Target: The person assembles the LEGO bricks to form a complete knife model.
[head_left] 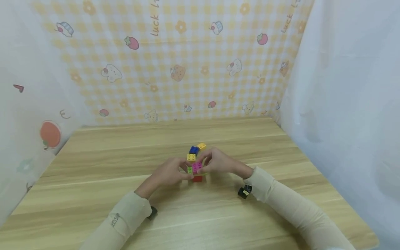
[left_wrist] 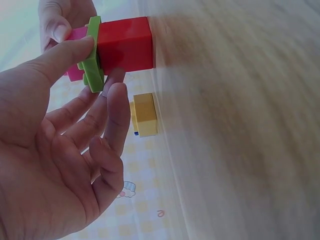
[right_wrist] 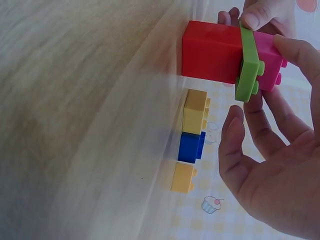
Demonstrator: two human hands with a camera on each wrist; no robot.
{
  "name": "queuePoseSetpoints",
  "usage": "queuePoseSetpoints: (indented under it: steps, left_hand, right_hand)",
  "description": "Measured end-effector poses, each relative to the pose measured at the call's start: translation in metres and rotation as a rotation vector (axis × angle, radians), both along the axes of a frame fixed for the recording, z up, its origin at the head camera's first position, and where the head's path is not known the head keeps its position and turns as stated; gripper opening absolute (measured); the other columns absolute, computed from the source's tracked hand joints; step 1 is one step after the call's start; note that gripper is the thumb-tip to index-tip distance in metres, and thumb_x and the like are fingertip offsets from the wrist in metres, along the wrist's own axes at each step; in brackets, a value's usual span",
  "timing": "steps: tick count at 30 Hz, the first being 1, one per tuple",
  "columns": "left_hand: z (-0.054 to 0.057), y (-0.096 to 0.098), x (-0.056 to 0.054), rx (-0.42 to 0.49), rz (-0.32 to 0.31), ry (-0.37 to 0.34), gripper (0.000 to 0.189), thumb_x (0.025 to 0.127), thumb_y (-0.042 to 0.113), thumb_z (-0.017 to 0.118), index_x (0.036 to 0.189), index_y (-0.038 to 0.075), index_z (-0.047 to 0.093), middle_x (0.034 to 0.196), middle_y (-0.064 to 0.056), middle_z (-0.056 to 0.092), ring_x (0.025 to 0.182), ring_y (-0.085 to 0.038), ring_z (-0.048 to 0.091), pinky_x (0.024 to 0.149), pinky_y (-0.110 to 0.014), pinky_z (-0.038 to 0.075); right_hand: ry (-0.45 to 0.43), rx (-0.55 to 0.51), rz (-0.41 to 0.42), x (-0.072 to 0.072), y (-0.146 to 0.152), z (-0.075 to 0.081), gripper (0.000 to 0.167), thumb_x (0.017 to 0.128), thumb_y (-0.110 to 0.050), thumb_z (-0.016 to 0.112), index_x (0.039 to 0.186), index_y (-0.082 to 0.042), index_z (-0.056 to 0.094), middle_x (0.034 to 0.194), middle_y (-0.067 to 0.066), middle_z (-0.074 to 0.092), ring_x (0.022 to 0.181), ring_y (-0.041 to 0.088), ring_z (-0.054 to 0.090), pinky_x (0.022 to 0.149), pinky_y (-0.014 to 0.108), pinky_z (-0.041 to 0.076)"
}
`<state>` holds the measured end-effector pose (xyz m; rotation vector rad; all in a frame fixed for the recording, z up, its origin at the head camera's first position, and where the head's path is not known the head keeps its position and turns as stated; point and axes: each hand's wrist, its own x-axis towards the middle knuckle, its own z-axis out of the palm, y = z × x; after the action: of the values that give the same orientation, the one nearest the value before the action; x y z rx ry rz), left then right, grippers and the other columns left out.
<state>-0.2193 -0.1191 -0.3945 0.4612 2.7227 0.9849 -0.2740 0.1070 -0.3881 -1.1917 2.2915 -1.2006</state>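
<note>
A red block (left_wrist: 126, 45) stands on the wooden table, with a thin green plate (right_wrist: 246, 67) lying across its top. A pink brick (head_left: 197, 168) sits on the plate's middle, and green studs show on either side of it. My left hand (head_left: 170, 171) pinches the green plate at its left end, the thumb on the near edge and fingers at the far side. The right hand (head_left: 220, 162) holds the pink brick between thumb and fingers. Its other fingers spread behind the stack in the right wrist view.
Just behind the stack lie a yellow brick (head_left: 191, 157), a blue brick (head_left: 194, 150) and an orange-yellow brick (head_left: 201, 146), in a slanting row. A checked curtain (head_left: 193, 52) hangs at the table's back edge. White curtain (head_left: 350, 86) closes the right side.
</note>
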Motion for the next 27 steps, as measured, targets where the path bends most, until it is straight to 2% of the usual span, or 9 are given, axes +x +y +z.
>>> queuePoseSetpoints:
  steps: [4, 8, 15, 21, 27]
  left_hand:
    - [0.002, 0.0, 0.002, -0.002, 0.002, -0.001, 0.037, 0.084, 0.039, 0.079, 0.114, 0.02, 0.07, 0.101, 0.004, 0.068, 0.098, -0.019, 0.063, 0.084, -0.045, 0.052]
    - [0.003, 0.0, 0.003, 0.002, -0.008, 0.013, 0.037, 0.084, 0.038, 0.079, 0.114, 0.02, 0.07, 0.101, 0.004, 0.068, 0.097, -0.018, 0.063, 0.083, -0.044, 0.053]
    - [0.004, 0.0, 0.003, 0.0, -0.015, 0.008, 0.038, 0.084, 0.037, 0.079, 0.116, 0.019, 0.07, 0.101, 0.003, 0.069, 0.098, -0.019, 0.063, 0.083, -0.044, 0.053]
    - [0.004, 0.001, 0.003, -0.008, -0.011, 0.022, 0.038, 0.084, 0.038, 0.079, 0.116, 0.019, 0.07, 0.1, 0.004, 0.068, 0.096, -0.017, 0.062, 0.083, -0.043, 0.051]
    - [0.005, 0.0, 0.005, -0.019, -0.011, 0.018, 0.037, 0.084, 0.037, 0.079, 0.115, 0.018, 0.07, 0.101, 0.002, 0.069, 0.098, -0.02, 0.064, 0.085, -0.045, 0.052]
  right_hand:
    - [-0.003, -0.001, 0.013, 0.0, 0.001, -0.002, 0.024, 0.081, -0.009, 0.08, 0.103, -0.005, 0.074, 0.107, 0.004, 0.071, 0.094, 0.015, 0.064, 0.085, 0.038, 0.055]
    - [-0.021, 0.041, -0.009, -0.002, 0.007, 0.001, 0.03, 0.081, -0.015, 0.082, 0.109, -0.008, 0.073, 0.112, 0.002, 0.07, 0.099, 0.021, 0.063, 0.087, 0.041, 0.054]
    - [-0.09, 0.075, -0.078, -0.008, 0.024, 0.008, 0.043, 0.082, -0.021, 0.082, 0.118, -0.002, 0.069, 0.121, 0.015, 0.066, 0.104, 0.029, 0.063, 0.083, 0.037, 0.054]
    - [-0.102, 0.057, -0.107, -0.015, 0.031, 0.01, 0.043, 0.083, -0.019, 0.08, 0.119, 0.001, 0.067, 0.123, 0.019, 0.064, 0.1, 0.026, 0.065, 0.076, 0.036, 0.057]
    - [-0.102, 0.046, -0.126, -0.021, 0.03, 0.007, 0.041, 0.085, -0.016, 0.078, 0.12, 0.002, 0.067, 0.12, 0.02, 0.065, 0.098, 0.023, 0.066, 0.084, 0.038, 0.055]
